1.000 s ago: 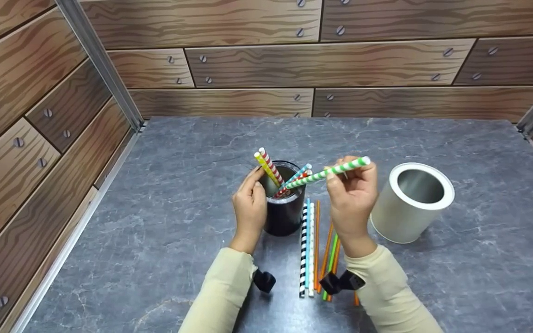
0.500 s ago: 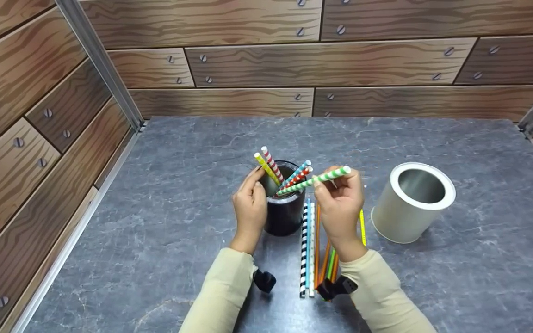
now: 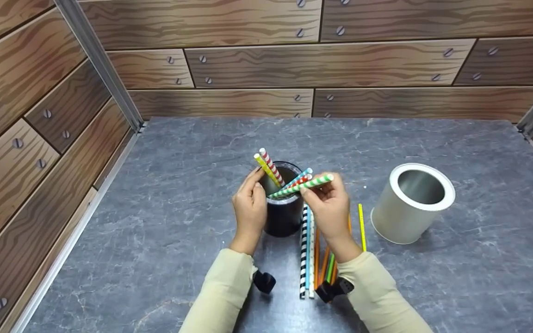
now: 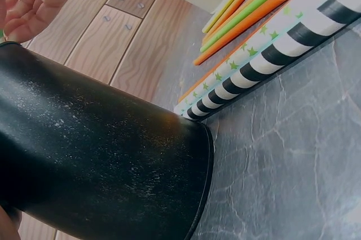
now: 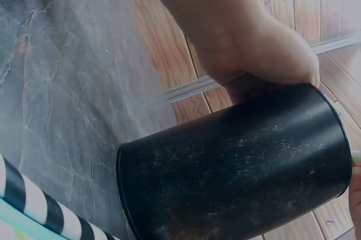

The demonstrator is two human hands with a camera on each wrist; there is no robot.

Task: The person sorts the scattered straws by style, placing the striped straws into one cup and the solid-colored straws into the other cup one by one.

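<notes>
The black can [image 3: 282,219] stands upright on the tabletop [image 3: 155,231], the left hand [image 3: 250,206] bent round its left side with fingers up at the rim; that grip presumably keeps so light a vessel from tipping or sliding. The right hand [image 3: 329,208] pinches the green-striped straw [image 3: 319,181] between thumb and fingers, leaving its lower part free across the mouth of the can, which would suit steering that end. Whether the low end lies below the rim or just over it, I cannot tell. The straw slants close to flat, near the blue straw [image 3: 304,173] and red-dotted straw [image 3: 305,178], which lean right in the can; the yellow straw [image 3: 268,169] and red-striped straw [image 3: 271,163] lean left, as loose straws will in a wide mouth. Beside the can, the black-striped straw [image 3: 303,268], an orange straw [image 3: 317,259] and others lie roughly lengthwise, probably for easy reach. The white can [image 3: 400,222] stands apart to the right, untouched, where it leaves the right hand room.
</notes>
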